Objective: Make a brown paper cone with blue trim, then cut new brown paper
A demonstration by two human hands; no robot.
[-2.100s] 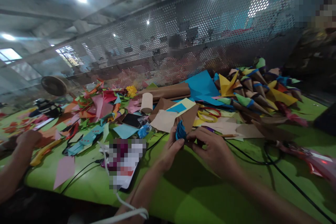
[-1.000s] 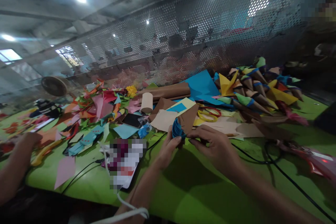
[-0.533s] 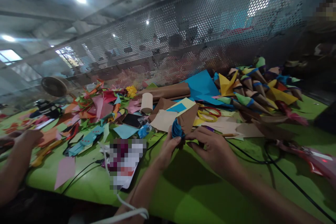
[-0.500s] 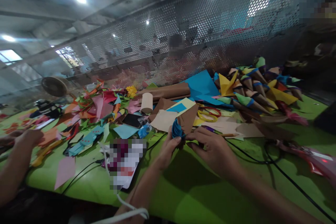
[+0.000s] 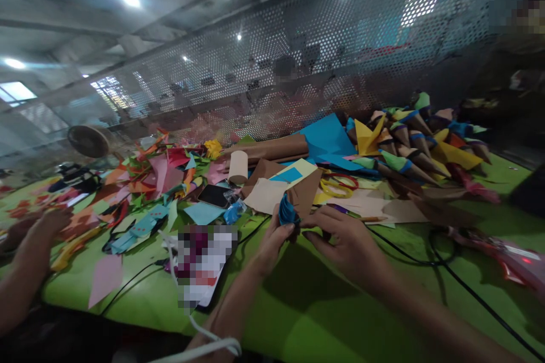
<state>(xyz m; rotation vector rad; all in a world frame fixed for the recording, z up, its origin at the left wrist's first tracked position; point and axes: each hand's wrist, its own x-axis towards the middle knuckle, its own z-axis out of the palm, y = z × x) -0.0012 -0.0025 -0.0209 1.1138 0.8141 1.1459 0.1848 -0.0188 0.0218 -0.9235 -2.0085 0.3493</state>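
Note:
My left hand (image 5: 276, 241) is closed on a curled, layered piece of blue paper (image 5: 286, 210), with the thumb pressed against its lower front. Close by on the right, my right hand (image 5: 336, 232) has its fingers bent and drawn together at the paper's lower right edge. Whatever the right fingertips pinch is too small to make out. Behind the blue piece lie a brown paper sheet (image 5: 307, 191) and a beige sheet (image 5: 266, 195). A pencil (image 5: 371, 219) rests just beyond my right hand.
Ahead lie yellow-handled scissors (image 5: 336, 188), a dark phone (image 5: 213, 195) and a cardboard roll (image 5: 238, 167). Paper cones (image 5: 409, 153) are heaped at the right rear. A red glue gun (image 5: 511, 255) lies right, with black cables. A co-worker's hand (image 5: 46, 227) works at the left among paper scraps.
My hands and the blue paper stay practically in place. At the far left, the co-worker's hands have shifted slightly.

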